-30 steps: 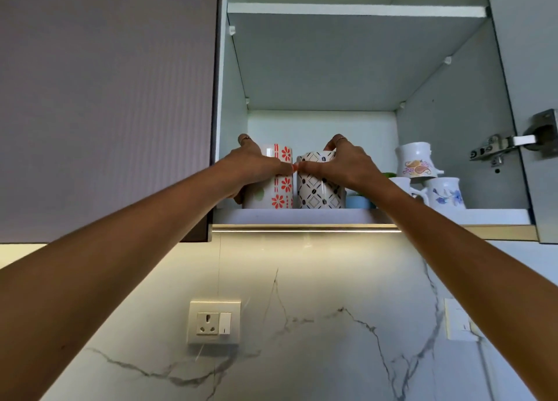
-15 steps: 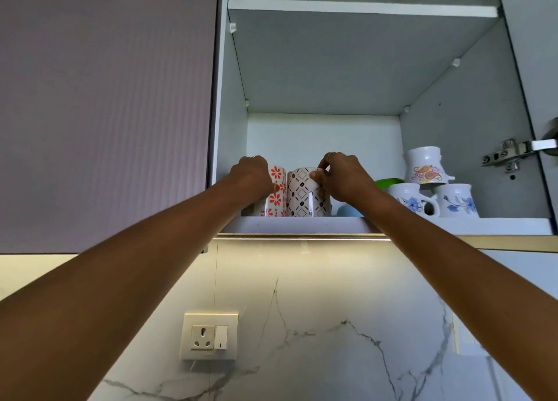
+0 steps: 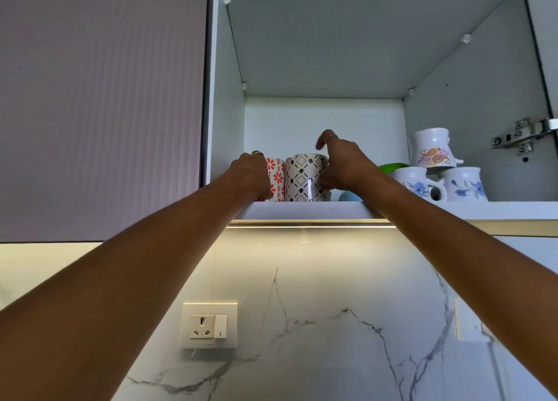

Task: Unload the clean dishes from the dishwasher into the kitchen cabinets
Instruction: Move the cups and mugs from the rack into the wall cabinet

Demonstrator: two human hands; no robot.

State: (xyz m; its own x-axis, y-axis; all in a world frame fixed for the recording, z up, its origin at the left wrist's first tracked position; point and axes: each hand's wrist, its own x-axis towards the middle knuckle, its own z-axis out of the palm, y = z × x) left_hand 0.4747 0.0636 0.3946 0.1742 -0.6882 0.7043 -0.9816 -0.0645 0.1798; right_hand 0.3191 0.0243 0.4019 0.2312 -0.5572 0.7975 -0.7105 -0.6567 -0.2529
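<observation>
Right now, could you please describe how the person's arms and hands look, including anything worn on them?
Both forearms are bare, with no sleeves, watch or bracelet in view. The left hand wears a thin metallic ring on a finger near its top. The right hand wears a similar thin ring on its raised finger. No gloves or other markings show.

2 patterned mugs (image 3: 305,178) upright, touching, on shelf (image 3: 302,210).

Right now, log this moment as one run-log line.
stage: shelving mugs | left hand: on red-flower mug | right hand: on black-diamond mug | both mugs: upright on cabinet shelf
</observation>
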